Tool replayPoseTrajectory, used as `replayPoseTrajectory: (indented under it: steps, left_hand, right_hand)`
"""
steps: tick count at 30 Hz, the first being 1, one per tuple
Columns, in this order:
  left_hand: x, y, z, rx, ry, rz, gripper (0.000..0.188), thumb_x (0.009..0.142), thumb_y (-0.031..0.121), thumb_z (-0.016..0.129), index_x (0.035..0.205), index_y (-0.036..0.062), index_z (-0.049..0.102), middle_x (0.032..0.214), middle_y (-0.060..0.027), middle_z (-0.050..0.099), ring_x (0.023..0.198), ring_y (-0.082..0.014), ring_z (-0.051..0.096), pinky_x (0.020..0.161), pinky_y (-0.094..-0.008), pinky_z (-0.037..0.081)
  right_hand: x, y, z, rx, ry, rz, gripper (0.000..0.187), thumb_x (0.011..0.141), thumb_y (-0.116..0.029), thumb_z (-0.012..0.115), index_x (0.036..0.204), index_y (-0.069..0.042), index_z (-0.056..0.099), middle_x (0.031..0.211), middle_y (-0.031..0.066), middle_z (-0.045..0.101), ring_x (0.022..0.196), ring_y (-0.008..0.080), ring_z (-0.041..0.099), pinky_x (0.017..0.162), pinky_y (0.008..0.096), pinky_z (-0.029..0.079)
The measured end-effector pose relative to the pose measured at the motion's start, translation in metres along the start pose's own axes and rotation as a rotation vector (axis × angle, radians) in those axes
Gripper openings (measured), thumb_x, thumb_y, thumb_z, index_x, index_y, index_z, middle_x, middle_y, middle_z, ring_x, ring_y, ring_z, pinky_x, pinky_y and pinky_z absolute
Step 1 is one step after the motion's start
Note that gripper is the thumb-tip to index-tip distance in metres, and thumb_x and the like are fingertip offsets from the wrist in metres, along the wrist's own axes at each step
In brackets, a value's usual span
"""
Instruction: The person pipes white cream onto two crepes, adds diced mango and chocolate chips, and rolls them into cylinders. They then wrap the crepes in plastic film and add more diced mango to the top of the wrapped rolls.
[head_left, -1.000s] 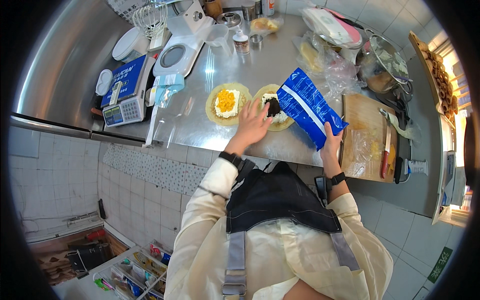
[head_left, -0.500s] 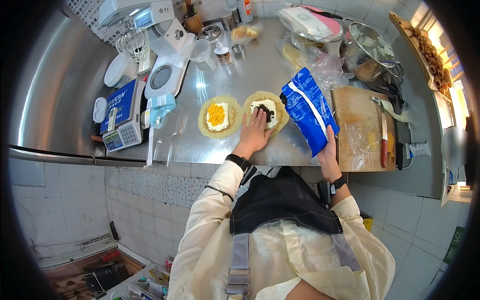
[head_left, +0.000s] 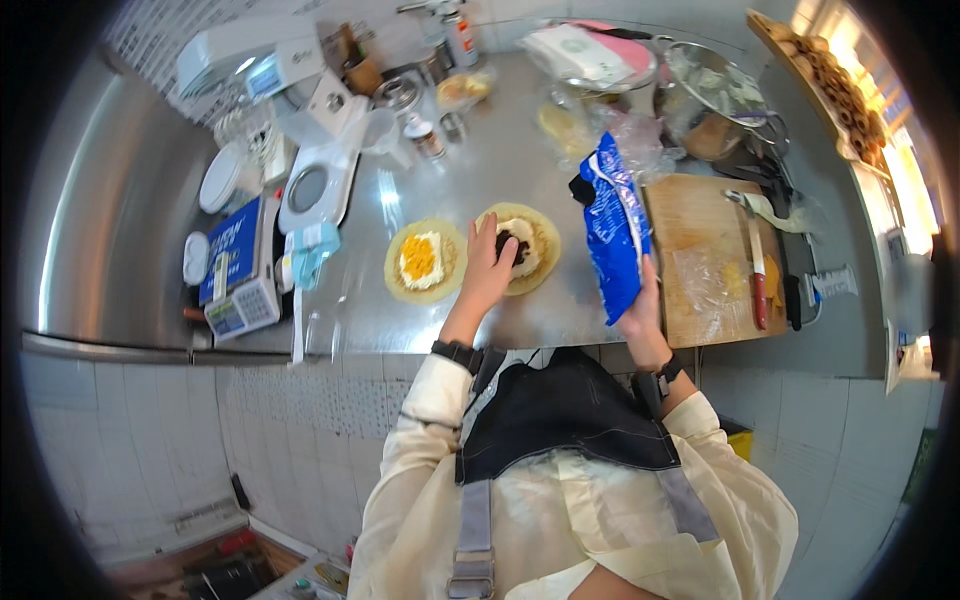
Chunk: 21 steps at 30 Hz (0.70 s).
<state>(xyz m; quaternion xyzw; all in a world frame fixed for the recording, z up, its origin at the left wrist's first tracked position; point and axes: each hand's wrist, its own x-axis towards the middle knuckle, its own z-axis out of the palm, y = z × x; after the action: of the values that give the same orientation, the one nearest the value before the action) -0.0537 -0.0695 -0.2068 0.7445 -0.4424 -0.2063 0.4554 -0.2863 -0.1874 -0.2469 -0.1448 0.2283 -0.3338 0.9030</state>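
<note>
Bag (head_left: 612,240) points lengthwise toward the back of the desk (head_left: 515,140). Right hand (head_left: 641,303) grips its near end; left hand (head_left: 484,275), thumb spread wide, overlaps the dark-filled pancake (head_left: 545,240).

Left hand (head_left: 486,270) faces palm-down; right hand (head_left: 642,308) grips.

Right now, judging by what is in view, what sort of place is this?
Probably a bakery or dessert kitchen: two thin pancakes with toppings lie on a stainless-steel counter, a digital scale stands at the left, and a red-handled knife lies on a wooden cutting board.
</note>
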Motion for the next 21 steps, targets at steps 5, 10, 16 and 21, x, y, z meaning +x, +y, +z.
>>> replayPoseTrajectory:
  steps: [5,10,16,21]
  left_hand:
    - [0.003,0.103,0.007,-0.100,-0.089,0.232,0.069,0.092,0.033,0.054,0.143,-0.0031,0.025,0.150,-0.0228,0.023,0.143,-0.0361,0.004,0.113,-0.0425,0.012]
    - [0.019,0.163,0.031,0.056,-0.054,0.401,0.083,0.086,0.037,0.063,0.140,-0.0117,0.022,0.145,-0.0300,0.027,0.140,-0.0458,0.009,0.111,-0.0472,0.019]
    - [0.052,0.189,0.065,-0.104,-0.063,0.268,0.044,0.099,0.023,0.040,0.129,-0.0084,0.042,0.135,-0.0272,0.043,0.122,-0.0391,0.046,0.101,-0.0388,0.036]
    - [0.094,0.220,0.107,-0.141,-0.369,0.120,0.053,0.100,0.036,0.036,0.137,-0.0014,0.039,0.134,-0.0261,0.045,0.123,-0.0391,0.046,0.101,-0.0375,0.036]
  right_hand:
    - [0.003,0.013,0.032,0.119,0.013,0.028,0.053,0.088,-0.055,0.051,0.113,-0.010,0.060,0.101,0.0096,0.066,0.084,0.0241,0.064,0.074,0.0360,0.054]
    - [0.002,0.003,0.062,0.267,-0.072,0.046,0.056,0.088,-0.054,0.050,0.122,-0.009,0.055,0.111,0.0106,0.063,0.099,0.0250,0.061,0.089,0.0386,0.050]
    - [0.009,-0.032,0.051,0.191,-0.233,0.026,0.063,0.093,-0.053,0.041,0.141,-0.012,0.038,0.140,0.0090,0.046,0.122,0.0235,0.048,0.104,0.0396,0.037]
    - [0.009,-0.106,0.024,-0.185,0.059,-0.014,0.042,0.093,-0.050,0.045,0.122,-0.020,0.052,0.116,0.0058,0.058,0.117,0.0218,0.049,0.102,0.0466,0.036]
